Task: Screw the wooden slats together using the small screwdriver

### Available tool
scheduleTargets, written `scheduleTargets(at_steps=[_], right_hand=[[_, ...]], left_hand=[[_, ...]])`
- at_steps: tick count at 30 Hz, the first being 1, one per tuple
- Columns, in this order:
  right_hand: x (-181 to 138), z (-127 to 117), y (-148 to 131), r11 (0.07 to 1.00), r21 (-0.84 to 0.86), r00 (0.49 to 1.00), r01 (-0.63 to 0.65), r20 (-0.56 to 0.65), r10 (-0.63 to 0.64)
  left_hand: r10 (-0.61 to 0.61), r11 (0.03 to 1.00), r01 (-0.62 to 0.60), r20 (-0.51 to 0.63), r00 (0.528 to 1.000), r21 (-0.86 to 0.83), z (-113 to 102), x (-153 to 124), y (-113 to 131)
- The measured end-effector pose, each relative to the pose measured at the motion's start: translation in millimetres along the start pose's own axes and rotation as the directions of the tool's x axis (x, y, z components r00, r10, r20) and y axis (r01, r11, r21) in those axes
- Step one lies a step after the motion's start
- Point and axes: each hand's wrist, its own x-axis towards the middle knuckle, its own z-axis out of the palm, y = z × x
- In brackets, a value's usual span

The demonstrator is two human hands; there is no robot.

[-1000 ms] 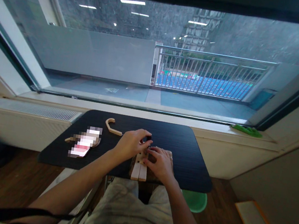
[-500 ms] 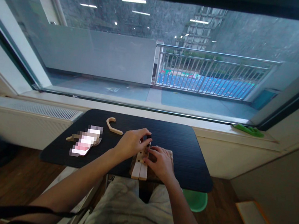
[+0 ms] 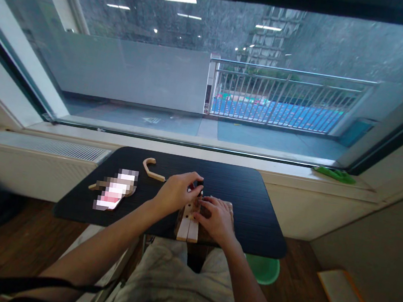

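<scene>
A pale wooden assembly of joined blocks lies at the near edge of a black table. My left hand is curled above its far end, fingertips pinched on a small dark part that I cannot name. My right hand presses down on the assembly from the right, fingers bent over its top. The hands hide most of the assembly.
A curved wooden piece lies on the table's far left. A blurred pink and white object sits left of my hands. A green cloth rests on the window sill. A green stool stands under the table.
The hands stay on the wooden assembly with only slight finger movement. My head has shifted a little, so the table sits slightly higher in view.
</scene>
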Motion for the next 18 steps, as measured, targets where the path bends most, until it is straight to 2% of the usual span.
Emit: scheduleTargets(at_steps=[5, 10, 18], right_hand=[[0.1, 0.1, 0.5, 1.0, 0.0, 1.0, -0.003, 0.001, 0.003], [0.0, -0.9, -0.6, 1.0, 0.003, 1.0, -0.005, 0.001, 0.005], [0.1, 0.6, 1.0, 1.0, 0.012, 1.0, -0.002, 0.008, 0.002]], left_hand=[[-0.026, 1.0, 0.025, 0.032, 0.999, 0.017, -2.5, 0.5, 3.2], [-0.002, 1.0, 0.001, 0.038, 0.999, 0.021, -2.9, -0.4, 2.8], [-0.007, 1.0, 0.009, 0.062, 0.998, -0.026, -3.8, 0.0, 4.5]])
